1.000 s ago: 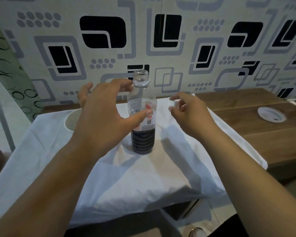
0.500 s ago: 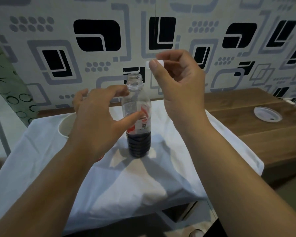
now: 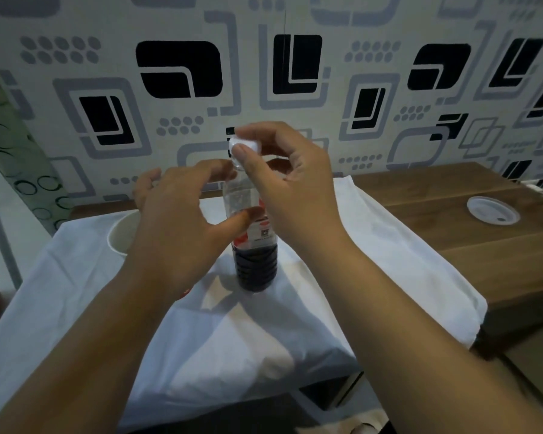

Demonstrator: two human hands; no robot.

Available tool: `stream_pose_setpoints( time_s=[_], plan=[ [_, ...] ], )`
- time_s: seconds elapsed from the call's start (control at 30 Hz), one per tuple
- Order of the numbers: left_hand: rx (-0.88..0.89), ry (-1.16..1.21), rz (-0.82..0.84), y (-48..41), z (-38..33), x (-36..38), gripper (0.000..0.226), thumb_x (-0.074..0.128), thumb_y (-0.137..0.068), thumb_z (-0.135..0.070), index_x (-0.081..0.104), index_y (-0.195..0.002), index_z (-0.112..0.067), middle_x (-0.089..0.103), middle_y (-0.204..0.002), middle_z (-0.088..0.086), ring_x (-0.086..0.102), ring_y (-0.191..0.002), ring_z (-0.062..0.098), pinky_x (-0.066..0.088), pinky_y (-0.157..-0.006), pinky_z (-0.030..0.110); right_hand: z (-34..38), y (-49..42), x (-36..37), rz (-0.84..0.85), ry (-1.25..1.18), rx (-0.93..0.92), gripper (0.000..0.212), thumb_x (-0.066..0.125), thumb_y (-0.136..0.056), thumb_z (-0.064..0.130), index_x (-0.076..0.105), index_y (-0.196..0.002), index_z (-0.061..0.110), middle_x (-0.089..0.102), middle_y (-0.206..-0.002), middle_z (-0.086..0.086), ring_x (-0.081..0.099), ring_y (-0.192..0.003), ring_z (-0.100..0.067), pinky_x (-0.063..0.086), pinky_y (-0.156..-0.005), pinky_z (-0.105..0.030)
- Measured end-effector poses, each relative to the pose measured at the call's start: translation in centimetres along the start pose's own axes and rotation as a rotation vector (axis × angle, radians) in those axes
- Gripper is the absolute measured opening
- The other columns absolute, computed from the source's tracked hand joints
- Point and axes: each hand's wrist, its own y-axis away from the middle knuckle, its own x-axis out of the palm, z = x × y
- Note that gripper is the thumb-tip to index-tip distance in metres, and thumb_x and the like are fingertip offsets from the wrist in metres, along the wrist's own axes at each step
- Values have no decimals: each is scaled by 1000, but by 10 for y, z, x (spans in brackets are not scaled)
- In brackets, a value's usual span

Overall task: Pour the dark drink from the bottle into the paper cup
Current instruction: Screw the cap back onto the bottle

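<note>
A clear plastic bottle [image 3: 255, 261] stands upright on the white cloth [image 3: 264, 339], with dark drink filling its lower third. My left hand [image 3: 182, 227] wraps around the bottle's upper body, thumb pressed on the label. My right hand [image 3: 282, 183] pinches a white cap [image 3: 244, 145] between thumb and fingers, right on top of the bottle's neck. The paper cup [image 3: 121, 230] stands behind my left hand at the left; only part of its rim and inside shows.
A wooden table [image 3: 452, 245] runs under the cloth and off to the right. A clear plastic lid [image 3: 492, 211] lies on it at the far right. A patterned wall stands close behind.
My right hand took the white cap from beside the bottle, lifted it above the neck, then lowered it onto the bottle's mouth. My left hand stayed around the bottle.
</note>
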Motion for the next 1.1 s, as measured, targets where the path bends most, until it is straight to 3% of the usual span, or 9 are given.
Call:
stream_pose_setpoints(
  time_s=[0.3, 0.4, 0.57, 0.73, 0.83, 1.1],
  plan=[
    [-6, -43, -20, 0, 0, 1, 59, 59, -70, -65, 54, -120, -35, 45, -104, -21, 16, -90, -14, 26, -97, 53, 8, -8, -11, 147, 162, -29, 19, 68, -99, 24, 71, -115, 17, 69, -104, 8, 64, -95, -7, 51, -79, -13],
    [11, -55, -21, 1, -1, 0, 57, 61, -72, -63, 55, -120, -33, 46, -104, -20, 16, -90, -14, 26, -97, 56, 11, -12, -18, 211, 188, -45, 18, 66, -100, 23, 71, -116, 17, 67, -99, 11, 65, -90, -7, 54, -79, -15],
    [23, -52, -20, 1, 0, -2, 56, 58, -72, -64, 55, -118, -34, 47, -105, -20, 18, -92, -13, 25, -98, 57, 12, -19, -26, 324, 146, -21, 19, 62, -102, 16, 71, -119, 15, 74, -108, -1, 70, -100, -18, 59, -92, -35],
    [47, -70, -21, 1, 2, -3, 50, 63, -74, -61, 54, -116, -36, 44, -102, -25, 16, -91, -16, 24, -99, 55, 14, -21, -28, 428, 192, -16, 30, 55, -106, 19, 64, -135, 20, 68, -120, 8, 64, -110, -8, 52, -96, -22],
    [61, -76, -27, 1, 1, -3, 48, 66, -74, -57, 55, -116, -35, 44, -101, -24, 17, -91, -15, 25, -98, 56, 13, -24, -32, 465, 206, -6, 33, 53, -107, 19, 61, -140, 21, 67, -130, 5, 62, -116, -8, 51, -100, -26],
    [67, -81, 26, 1, -1, -7, 48, 61, -76, -59, 54, -117, -35, 49, -104, -23, 40, -106, 3, 15, -104, 51, 16, -30, -37, 527, 257, -7, 28, 54, -107, 19, 64, -131, 30, 70, -123, 9, 66, -113, -11, 55, -99, -36]
  ],
)
